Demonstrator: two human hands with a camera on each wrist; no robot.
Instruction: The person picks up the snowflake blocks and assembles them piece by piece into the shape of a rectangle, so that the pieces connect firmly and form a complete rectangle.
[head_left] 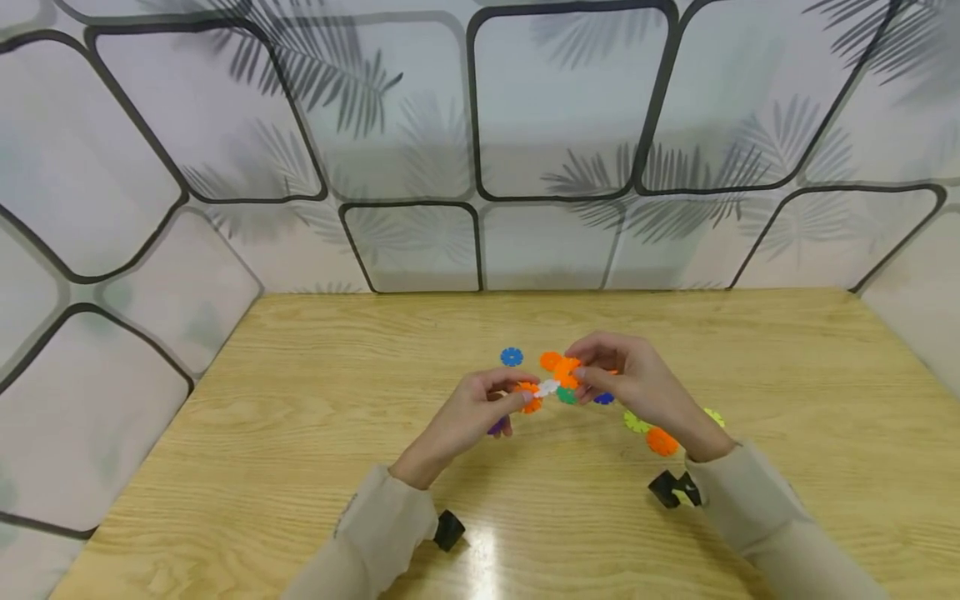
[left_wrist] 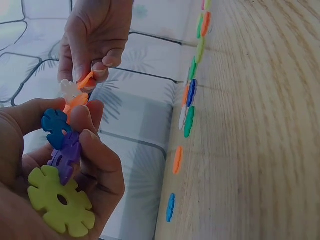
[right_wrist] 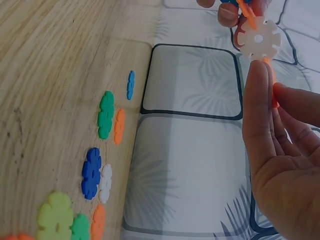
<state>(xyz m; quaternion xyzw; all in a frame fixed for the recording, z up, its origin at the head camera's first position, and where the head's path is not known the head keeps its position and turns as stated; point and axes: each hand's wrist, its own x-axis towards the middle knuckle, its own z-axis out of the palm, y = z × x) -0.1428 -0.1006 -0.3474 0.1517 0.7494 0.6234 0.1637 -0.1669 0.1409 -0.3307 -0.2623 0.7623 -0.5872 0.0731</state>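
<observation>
A person in pale sleeves (head_left: 757, 500) holds a chain of notched, flower-shaped discs above a wood-grain surface (head_left: 300, 383). The left hand (head_left: 476, 408) has its fingers curled, thumb and fingertips pinching the left orange disc (head_left: 530, 403). A blue disc (left_wrist: 55, 128), a purple disc (left_wrist: 66, 156) and a yellow-green disc (left_wrist: 45, 195) run back from it toward the palm.

Opposite, the right hand (head_left: 633, 379) pinches the right orange disc (head_left: 567, 372) between thumb and fingers. A white disc (right_wrist: 259, 38) spans the gap — its edge meets both orange discs, 1 on each side, clear of the surface.

Loose discs lie beyond and beside the hands: a flat blue disc (head_left: 512, 357) at the far left of the group, then a flat orange disc (head_left: 551, 361), a green disc (head_left: 566, 396) and a dark blue disc (head_left: 603, 399). Near the right wrist rest 2 flat yellow-green discs (head_left: 636, 422) and another orange disc (head_left: 662, 442). A faint mark on the left cuff (head_left: 397, 500) is too small to read. Black blocks (head_left: 448, 531) sit at both cuffs; behind, leaf prints and dark outlines pattern the wall (head_left: 570, 108).
</observation>
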